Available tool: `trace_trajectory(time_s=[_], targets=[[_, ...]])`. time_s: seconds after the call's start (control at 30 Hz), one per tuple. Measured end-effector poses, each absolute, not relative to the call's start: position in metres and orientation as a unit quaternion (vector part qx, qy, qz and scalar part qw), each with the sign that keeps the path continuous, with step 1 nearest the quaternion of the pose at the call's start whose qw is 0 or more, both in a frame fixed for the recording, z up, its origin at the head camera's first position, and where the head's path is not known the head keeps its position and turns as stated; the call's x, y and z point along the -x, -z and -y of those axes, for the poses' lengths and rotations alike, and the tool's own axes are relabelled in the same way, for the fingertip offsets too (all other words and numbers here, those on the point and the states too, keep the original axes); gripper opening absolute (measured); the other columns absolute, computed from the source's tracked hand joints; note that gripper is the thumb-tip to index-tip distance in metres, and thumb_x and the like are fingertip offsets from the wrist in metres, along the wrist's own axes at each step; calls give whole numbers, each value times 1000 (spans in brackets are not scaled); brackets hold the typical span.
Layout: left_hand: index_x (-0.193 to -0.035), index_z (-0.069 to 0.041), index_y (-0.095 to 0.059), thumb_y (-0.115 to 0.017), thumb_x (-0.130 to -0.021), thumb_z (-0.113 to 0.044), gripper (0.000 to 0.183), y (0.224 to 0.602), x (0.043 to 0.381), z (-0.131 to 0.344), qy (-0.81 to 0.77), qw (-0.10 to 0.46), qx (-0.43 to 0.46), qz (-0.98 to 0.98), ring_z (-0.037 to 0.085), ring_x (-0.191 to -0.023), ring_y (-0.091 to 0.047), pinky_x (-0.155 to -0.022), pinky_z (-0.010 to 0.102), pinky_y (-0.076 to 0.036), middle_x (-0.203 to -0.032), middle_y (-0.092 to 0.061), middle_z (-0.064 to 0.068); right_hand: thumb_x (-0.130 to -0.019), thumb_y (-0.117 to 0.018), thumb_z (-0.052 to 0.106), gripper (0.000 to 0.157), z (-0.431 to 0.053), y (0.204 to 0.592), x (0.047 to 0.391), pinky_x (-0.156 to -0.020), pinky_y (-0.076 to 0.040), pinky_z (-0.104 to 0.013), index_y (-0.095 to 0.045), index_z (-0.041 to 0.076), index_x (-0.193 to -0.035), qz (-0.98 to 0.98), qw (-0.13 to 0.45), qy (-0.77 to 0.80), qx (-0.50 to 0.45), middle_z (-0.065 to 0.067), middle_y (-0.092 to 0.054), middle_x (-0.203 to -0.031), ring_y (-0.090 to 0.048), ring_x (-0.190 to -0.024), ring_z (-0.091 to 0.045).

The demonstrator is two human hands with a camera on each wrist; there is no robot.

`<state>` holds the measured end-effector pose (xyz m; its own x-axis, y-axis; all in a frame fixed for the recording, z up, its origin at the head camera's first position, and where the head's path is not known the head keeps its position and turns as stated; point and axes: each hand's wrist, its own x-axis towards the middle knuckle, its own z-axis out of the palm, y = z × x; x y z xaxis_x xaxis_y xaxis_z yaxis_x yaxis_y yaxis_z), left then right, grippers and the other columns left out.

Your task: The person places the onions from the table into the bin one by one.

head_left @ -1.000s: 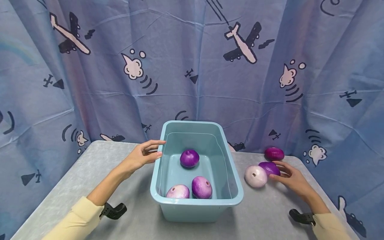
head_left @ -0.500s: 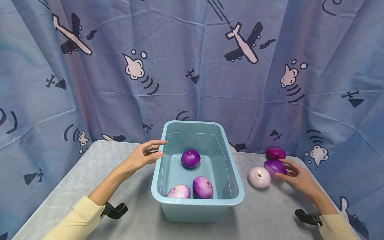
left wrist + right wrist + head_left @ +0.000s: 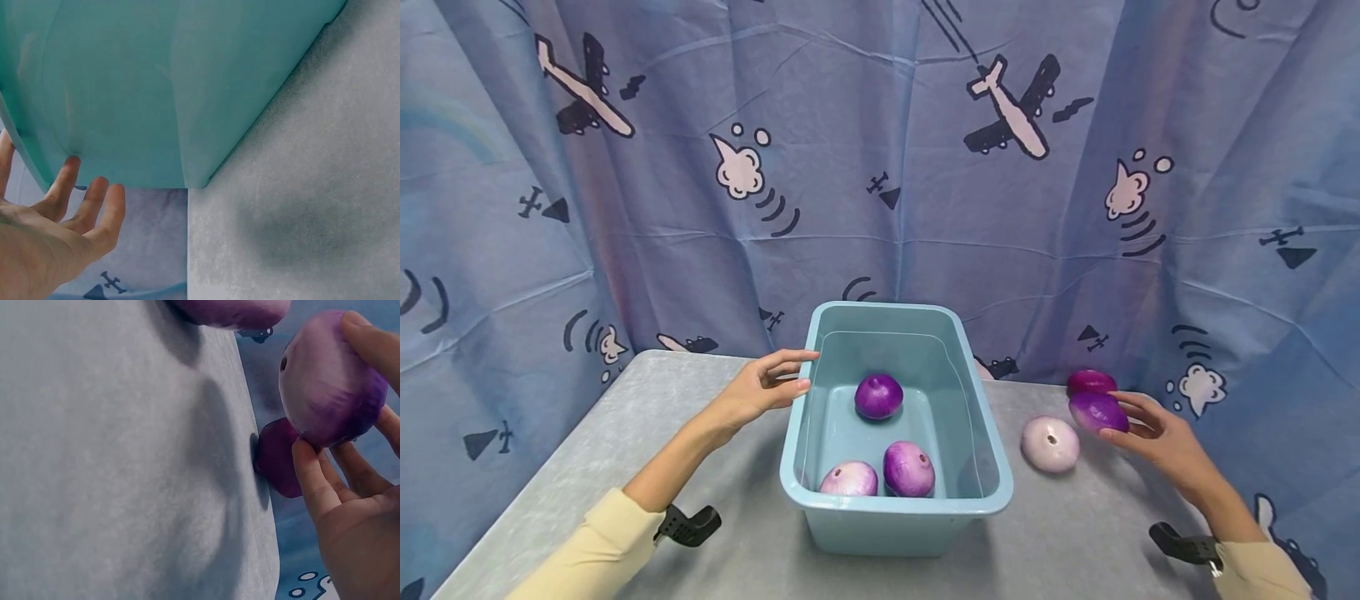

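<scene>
My right hand (image 3: 1168,442) holds a purple onion (image 3: 1099,413) between thumb and fingertips at the table's right side. In the right wrist view this onion (image 3: 328,381) hangs above the table, its pale end facing left. A paler onion (image 3: 1050,444) lies just left of it, and a dark magenta onion (image 3: 1090,382) sits behind. My left hand (image 3: 756,393) is at the left rim of a light blue plastic bin (image 3: 895,504), fingers loosely extended along its side. Inside the bin lie a dark purple onion (image 3: 878,397), a pale onion (image 3: 848,479) and a pink-purple onion (image 3: 909,469).
The bin stands mid-table on a grey tabletop (image 3: 700,492). Behind the table's back edge hangs a blue curtain (image 3: 850,167) printed with airplanes. Black wrist mounts (image 3: 688,527) are strapped to both forearms.
My right hand has drawn the purple onion to the right, away from the paler onion, and raised it. My left hand stays at the bin's rim.
</scene>
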<state>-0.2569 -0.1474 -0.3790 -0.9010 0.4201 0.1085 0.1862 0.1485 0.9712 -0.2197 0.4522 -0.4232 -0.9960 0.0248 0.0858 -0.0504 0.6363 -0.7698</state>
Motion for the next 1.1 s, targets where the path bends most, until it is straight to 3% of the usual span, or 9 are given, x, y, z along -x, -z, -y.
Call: trace_trajectory(time_s=[0.17,0.47,0.6,0.77,1.1], targets=[[-145,-17,-57,-73,-97,-27,51,380,258,148,-621,91,-207,-751,29,-127,-54,-102,54,-45,-147,-49,15,-94,-77,34,77,-449,418,217,-76,-48,-12,-39,4,-153,903,45,-428,-12,-33,-38,-148,-45,-126,-49],[-147,-12,-54,-72,-98,-27,55,381,259,148,-621,91,-210,-749,29,-126,-55,-102,54,-46,-147,-49,15,-94,-77,28,69,-437,409,213,-81,-46,-10,-45,10,-152,899,64,-433,-37,-29,-43,-146,-52,-117,-11],[-147,-12,-54,-73,-97,-27,55,380,258,148,-622,91,-210,-749,30,-127,-54,-102,54,-46,-147,-49,15,-94,-77,23,66,-431,403,213,-84,-46,-9,-47,11,-151,893,79,-439,-63,-15,-50,-141,-49,-112,4],[-147,-11,-54,-72,-98,-27,55,380,258,149,-620,92,-209,-750,31,-129,-53,-102,54,-45,-149,-47,17,-94,-76,14,64,-421,395,214,-86,-49,-14,-48,11,-151,876,83,-465,-100,3,-54,-134,-53,-114,3],[-148,-11,-53,-71,-98,-27,54,380,258,148,-624,95,-210,-746,31,-128,-53,-104,56,-43,-149,-47,17,-94,-75,5,64,-401,378,214,-85,-52,-19,-47,10,-151,856,73,-497,-127,6,-56,-131,-57,-114,-1]])
